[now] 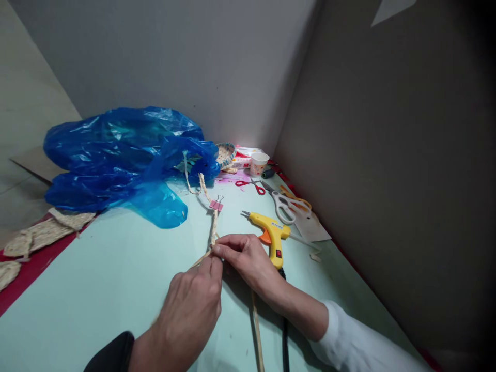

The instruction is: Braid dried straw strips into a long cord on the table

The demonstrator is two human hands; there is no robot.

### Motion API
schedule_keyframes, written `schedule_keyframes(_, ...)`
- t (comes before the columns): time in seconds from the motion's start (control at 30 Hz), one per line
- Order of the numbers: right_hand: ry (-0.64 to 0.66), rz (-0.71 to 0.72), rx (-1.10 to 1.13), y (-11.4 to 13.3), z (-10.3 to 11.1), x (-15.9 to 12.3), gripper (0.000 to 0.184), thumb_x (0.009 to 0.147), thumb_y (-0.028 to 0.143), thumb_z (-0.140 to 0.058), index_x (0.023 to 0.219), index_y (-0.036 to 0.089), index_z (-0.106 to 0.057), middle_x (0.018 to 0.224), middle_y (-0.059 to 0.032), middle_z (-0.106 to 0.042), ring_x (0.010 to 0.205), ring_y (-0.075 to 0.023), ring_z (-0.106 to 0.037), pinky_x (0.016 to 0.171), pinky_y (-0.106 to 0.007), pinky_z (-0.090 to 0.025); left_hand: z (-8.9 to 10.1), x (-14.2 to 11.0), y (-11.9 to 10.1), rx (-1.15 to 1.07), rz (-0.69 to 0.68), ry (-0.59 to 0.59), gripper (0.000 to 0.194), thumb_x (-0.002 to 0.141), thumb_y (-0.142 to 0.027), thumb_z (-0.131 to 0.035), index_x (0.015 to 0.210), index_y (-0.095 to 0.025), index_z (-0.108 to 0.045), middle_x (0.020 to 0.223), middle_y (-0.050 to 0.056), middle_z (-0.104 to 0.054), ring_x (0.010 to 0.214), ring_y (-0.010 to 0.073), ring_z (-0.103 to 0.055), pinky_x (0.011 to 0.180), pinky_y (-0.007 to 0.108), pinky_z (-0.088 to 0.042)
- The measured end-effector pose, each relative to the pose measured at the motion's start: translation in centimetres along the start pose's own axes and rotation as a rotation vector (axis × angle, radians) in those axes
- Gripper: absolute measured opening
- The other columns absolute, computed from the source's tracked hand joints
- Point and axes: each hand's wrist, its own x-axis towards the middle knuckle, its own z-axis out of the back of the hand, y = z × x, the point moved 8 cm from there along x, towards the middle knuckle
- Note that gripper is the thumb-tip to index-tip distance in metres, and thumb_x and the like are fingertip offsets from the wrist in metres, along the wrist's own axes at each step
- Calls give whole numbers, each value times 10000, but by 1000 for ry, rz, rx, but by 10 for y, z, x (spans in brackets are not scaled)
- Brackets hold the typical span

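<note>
A pale straw braid runs from the blue bag toward me along the table. Both hands meet at its near end. My left hand is closed, its fingertips pinching strands just below the braid. From the right, my right hand pinches the same spot between thumb and fingers. One loose strand sticks out to the left, and a long strand trails toward me under my right wrist. Farther up, a pink binder clip grips the braid. The exact strands between my fingertips are hidden.
A yellow glue gun lies right of my right hand, its cord running toward me. Beyond it are white-handled scissors, red-handled scissors and a paper cup. A blue plastic bag fills the back left. Woven straw pieces lie at the left edge.
</note>
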Motion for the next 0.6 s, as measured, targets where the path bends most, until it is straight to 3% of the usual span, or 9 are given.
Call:
schedule_keyframes(0.13,-37,16,-14,2,3,0,182,774,288,-632,793,126,-712,637,-1,-593,592,-103,-456,554,-208,-354,18,0,2,-84,-38,-76,275,894,-216,-392,903,-182,-665,829,118,-683,725,268,-633,607,338,-350)
schedule_keyframes(0.27,0,-75,97,1,1,-3,184,769,288,-638,752,114,-694,614,4,-590,524,-76,-390,500,-203,-291,48,10,32,-212,113,-244,322,899,-338,-396,690,-199,-599,729,69,-617,709,234,-576,660,346,-356)
schedule_keyframes(0.33,8,-106,155,2,0,-4,182,758,294,-649,748,117,-691,570,21,-558,494,-67,-355,485,-205,-262,43,19,43,-468,142,-176,219,868,-337,-453,817,-194,-612,821,61,-628,771,220,-571,708,333,-386)
schedule_keyframes(0.47,65,-99,262,5,-5,-5,195,743,323,-662,781,132,-676,585,21,-572,535,-91,-470,546,-211,-340,4,28,33,-1136,116,199,305,837,-389,-498,1051,-176,-542,688,-17,-539,577,137,-501,560,259,-389)
schedule_keyframes(0.53,92,-89,222,5,-6,-5,200,760,327,-643,804,133,-666,638,0,-615,579,-108,-518,574,-217,-366,-5,27,30,-1288,145,241,280,815,-388,-539,994,-172,-542,648,-47,-471,529,102,-428,507,222,-332)
schedule_keyframes(0.6,98,-62,112,6,-5,-4,180,785,305,-610,813,134,-660,676,-13,-644,591,-108,-514,570,-214,-360,-6,27,31,-1314,174,205,183,789,-331,-574,872,-168,-558,643,-51,-456,542,85,-395,508,203,-300)
